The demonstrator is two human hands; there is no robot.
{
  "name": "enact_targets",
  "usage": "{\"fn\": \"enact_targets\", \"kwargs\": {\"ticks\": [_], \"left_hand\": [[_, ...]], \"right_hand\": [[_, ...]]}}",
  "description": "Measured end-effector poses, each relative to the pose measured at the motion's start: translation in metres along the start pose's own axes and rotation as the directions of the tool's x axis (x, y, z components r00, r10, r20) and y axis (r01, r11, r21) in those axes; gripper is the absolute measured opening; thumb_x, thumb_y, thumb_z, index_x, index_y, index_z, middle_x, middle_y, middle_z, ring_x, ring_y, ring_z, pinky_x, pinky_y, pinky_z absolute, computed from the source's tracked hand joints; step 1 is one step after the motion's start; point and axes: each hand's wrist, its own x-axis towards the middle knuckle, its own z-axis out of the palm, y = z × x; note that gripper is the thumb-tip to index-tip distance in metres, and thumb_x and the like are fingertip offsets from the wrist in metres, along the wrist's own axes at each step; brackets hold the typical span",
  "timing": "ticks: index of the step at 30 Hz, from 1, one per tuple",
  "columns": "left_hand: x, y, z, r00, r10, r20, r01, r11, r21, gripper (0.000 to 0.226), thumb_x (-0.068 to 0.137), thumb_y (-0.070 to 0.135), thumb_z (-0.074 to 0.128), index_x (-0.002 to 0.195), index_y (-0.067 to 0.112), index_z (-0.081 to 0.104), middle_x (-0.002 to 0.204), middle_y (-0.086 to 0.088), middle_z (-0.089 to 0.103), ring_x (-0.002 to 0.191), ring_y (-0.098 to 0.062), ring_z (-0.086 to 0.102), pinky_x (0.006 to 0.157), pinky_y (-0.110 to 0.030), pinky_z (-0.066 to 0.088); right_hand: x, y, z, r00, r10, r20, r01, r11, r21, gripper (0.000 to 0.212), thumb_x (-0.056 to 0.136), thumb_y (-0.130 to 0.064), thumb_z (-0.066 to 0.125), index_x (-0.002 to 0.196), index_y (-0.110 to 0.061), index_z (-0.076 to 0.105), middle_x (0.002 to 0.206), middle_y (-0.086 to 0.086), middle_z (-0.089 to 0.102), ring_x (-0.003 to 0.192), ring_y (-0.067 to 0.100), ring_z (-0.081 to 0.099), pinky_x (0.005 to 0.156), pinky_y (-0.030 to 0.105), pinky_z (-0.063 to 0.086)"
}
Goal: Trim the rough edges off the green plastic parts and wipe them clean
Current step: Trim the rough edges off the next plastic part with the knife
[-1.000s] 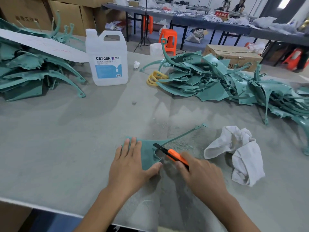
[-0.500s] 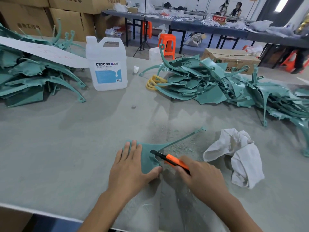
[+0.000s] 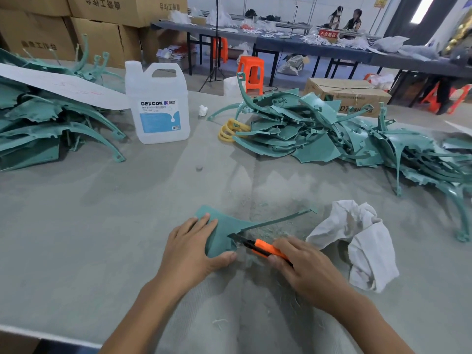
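Note:
A flat green plastic part with a long thin arm reaching right lies on the grey table in front of me. My left hand presses down flat on its left side, thumb under its near edge. My right hand grips an orange utility knife, whose black blade tip rests against the part's right edge. A crumpled white cloth lies just right of my right hand. Plastic shavings lie scattered around the part.
A big pile of green parts fills the right back of the table, another pile the left back. A white DEXCON jug stands between them, a yellow coil beside the right pile. Cardboard boxes and far tables stand behind.
The knife blade has slid a little along the part's right edge. My left hand stays pressed on the part. The camera has tilted slightly upward.

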Motion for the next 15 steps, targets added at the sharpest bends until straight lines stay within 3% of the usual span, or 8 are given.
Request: {"fn": "enact_targets", "kwargs": {"ticks": [6, 11, 15], "left_hand": [[0.0005, -0.0024, 0.0016, 1.0, 0.007, 0.011, -0.007, 0.999, -0.032, 0.107, 0.07, 0.095, 0.034, 0.158, 0.035, 0.024, 0.167, 0.015, 0.01, 0.15, -0.007, 0.006, 0.118, -0.029, 0.005], [-0.0005, -0.0027, 0.0002, 1.0, 0.003, 0.018, -0.002, 0.997, -0.083, 0.114, 0.063, 0.099, 0.032, 0.157, 0.035, 0.027, 0.166, 0.016, 0.012, 0.149, -0.006, 0.007, 0.118, -0.029, 0.005], [-0.0017, -0.0022, 0.0009, 1.0, -0.007, 0.01, 0.008, 0.996, -0.092, 0.115, 0.061, 0.1, 0.03, 0.157, 0.036, 0.028, 0.166, 0.017, 0.013, 0.149, -0.007, 0.008, 0.119, -0.03, 0.006]], "right_hand": [[0.0018, 0.007, -0.0028, 0.994, -0.082, 0.066, 0.08, 0.996, 0.031, 0.017, 0.106, -0.047, 0.043, 0.107, -0.033, 0.052, 0.098, -0.018, 0.051, 0.09, 0.005, 0.048, 0.078, 0.026, 0.04], [0.0078, 0.006, 0.0014, 0.999, -0.036, 0.02, 0.035, 0.999, 0.019, 0.016, 0.106, -0.04, 0.046, 0.103, -0.026, 0.053, 0.088, -0.015, 0.046, 0.075, 0.006, 0.041, 0.065, 0.026, 0.03], [0.0055, 0.0047, 0.0029, 0.999, -0.029, 0.022, 0.028, 0.999, 0.044, 0.019, 0.106, -0.041, 0.046, 0.102, -0.024, 0.053, 0.089, -0.012, 0.048, 0.074, 0.007, 0.041, 0.065, 0.027, 0.032]]}}
